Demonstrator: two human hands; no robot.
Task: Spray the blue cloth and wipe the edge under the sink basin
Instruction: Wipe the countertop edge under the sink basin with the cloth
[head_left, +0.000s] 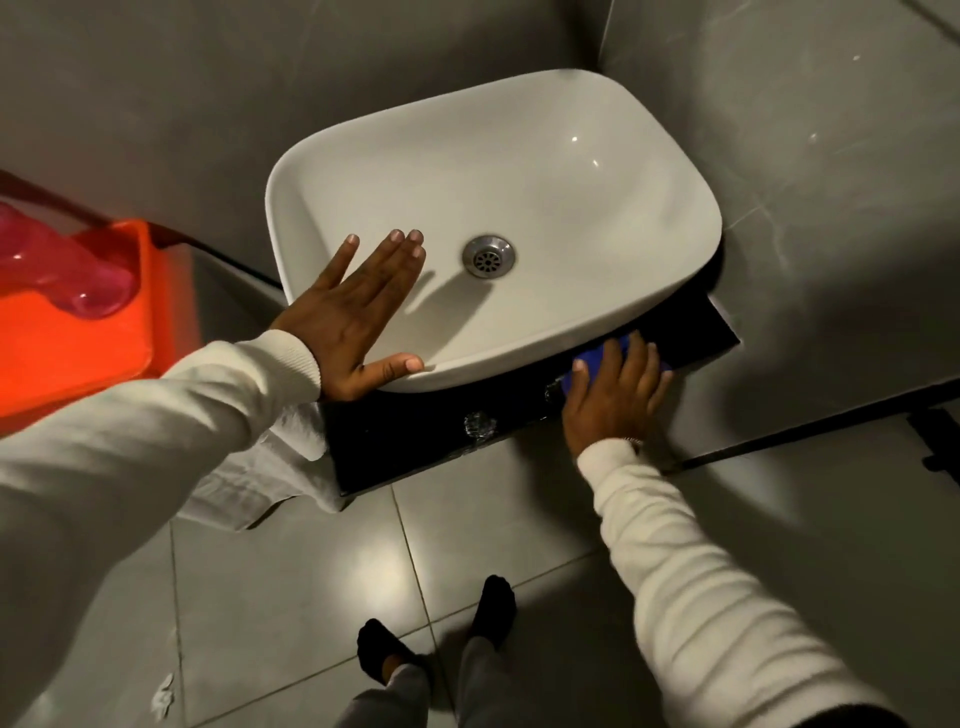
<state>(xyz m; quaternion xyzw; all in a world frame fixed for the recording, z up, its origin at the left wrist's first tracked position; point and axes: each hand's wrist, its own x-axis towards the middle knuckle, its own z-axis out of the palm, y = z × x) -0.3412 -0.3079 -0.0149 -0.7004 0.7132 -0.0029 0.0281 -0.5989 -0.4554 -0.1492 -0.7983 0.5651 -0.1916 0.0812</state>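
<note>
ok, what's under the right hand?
The blue cloth, pressed on the black ledge below the sink basin. The right hand covers most of it; only its far edge shows.

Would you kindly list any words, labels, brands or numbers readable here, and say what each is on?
None: no text can be read anywhere in the head view.
The sink basin, orange tub, pink container and blue cloth show no print.
The pale marks on the black shelf are smears, not lettering.
</note>
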